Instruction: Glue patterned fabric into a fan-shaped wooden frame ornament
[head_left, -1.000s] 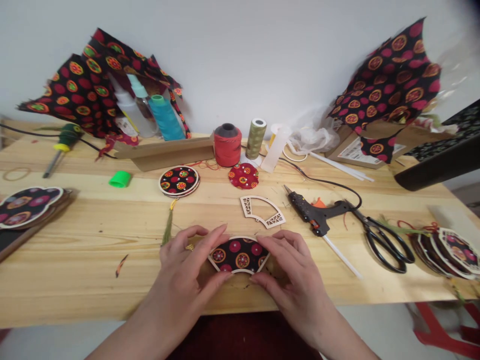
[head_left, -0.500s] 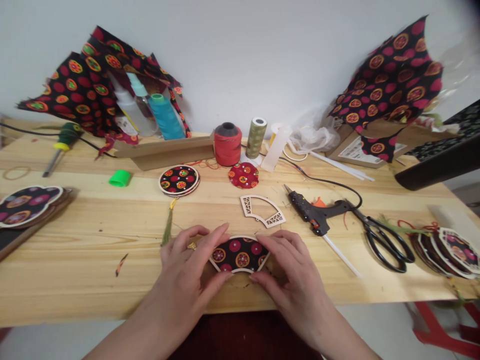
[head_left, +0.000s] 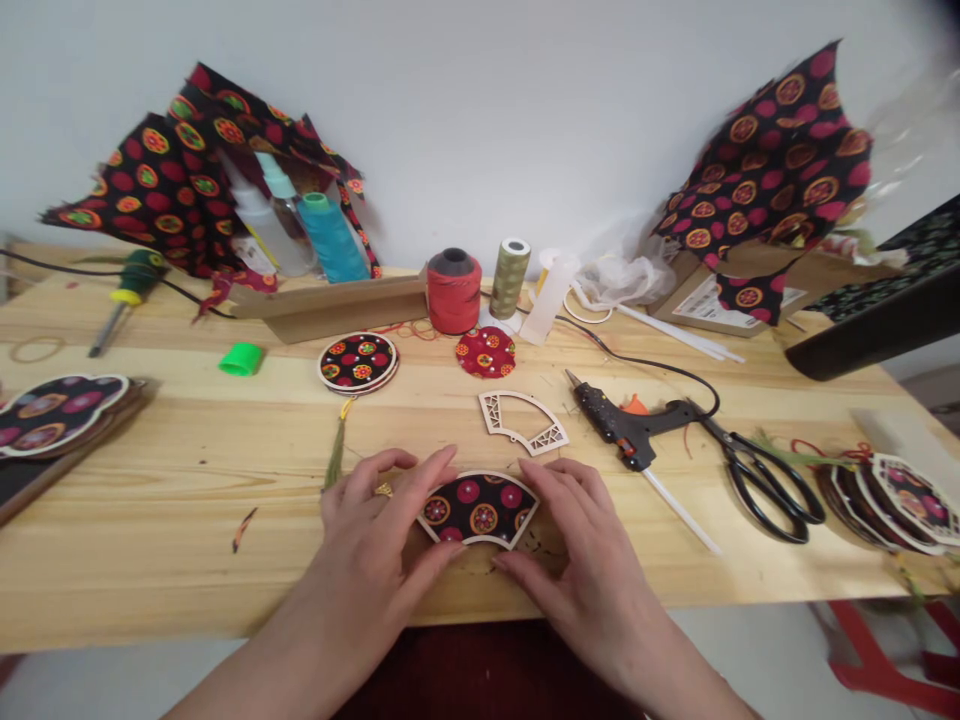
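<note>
Left hand (head_left: 367,545) grasping the left end of a pale-rimmed, fan-shaped fabric panel (head_left: 484,510) near the front edge of the wooden surface (head_left: 187,560), thumb at the lower edge, fingers at the upper. The right hand (head_left: 596,545) is spread slack about the panel's other end; any light contact cannot be told from here. Beyond lie an openwork frame (head_left: 549,440) and, rightward, a black glue gun (head_left: 632,435).

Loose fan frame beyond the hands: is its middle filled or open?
Open: between the latticed ends of the loose frame, the table shows through, whereas the fan piece at the left hand has patterned cloth.
</note>
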